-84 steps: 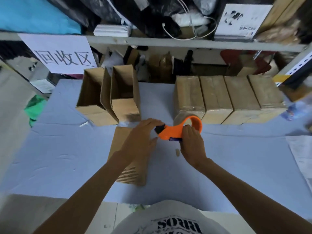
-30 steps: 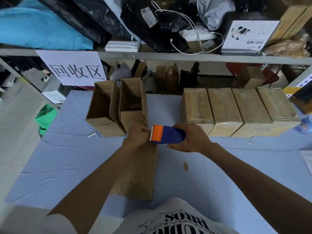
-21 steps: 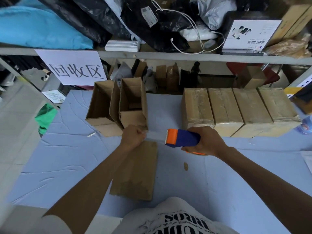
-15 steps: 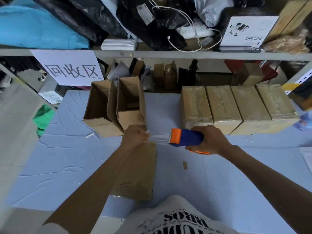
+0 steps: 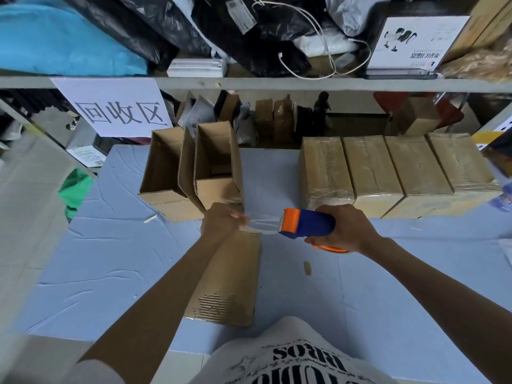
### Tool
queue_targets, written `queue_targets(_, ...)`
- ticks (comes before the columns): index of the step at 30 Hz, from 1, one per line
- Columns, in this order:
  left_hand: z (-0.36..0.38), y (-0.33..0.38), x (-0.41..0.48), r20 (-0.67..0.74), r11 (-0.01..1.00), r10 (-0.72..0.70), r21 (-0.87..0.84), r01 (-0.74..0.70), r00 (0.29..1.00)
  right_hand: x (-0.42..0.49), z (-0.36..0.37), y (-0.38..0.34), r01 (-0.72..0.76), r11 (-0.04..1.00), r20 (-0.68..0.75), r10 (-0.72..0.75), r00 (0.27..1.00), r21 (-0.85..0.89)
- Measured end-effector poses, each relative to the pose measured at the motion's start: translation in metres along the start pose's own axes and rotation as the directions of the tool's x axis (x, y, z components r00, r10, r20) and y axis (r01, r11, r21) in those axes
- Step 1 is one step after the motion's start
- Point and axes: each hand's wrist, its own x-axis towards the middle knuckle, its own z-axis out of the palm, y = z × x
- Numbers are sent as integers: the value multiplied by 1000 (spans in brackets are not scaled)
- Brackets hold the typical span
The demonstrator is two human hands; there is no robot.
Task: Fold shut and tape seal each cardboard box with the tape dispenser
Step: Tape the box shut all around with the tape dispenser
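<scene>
Over box (image 5: 232, 284): left hand (image 5: 221, 223) pinches tape (image 5: 263, 226), right hand (image 5: 343, 230) grips dispenser (image 5: 307, 227). Behind: open boxes (image 5: 217, 194); at right: sealed boxes (image 5: 371, 170).

Tape roll (image 5: 332, 249) mostly behind right hand (image 5: 345, 228)

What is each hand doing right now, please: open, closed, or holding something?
Left hand: closed, fingers pinching the free end of the clear tape.
Right hand: closed around the tape dispenser.
</scene>
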Motion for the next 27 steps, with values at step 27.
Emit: queue_targets(27, 33, -29, -20, -285, 992, 120, 8, -122, 951, 1, 10, -2, -61, 998, 62, 63, 996, -35)
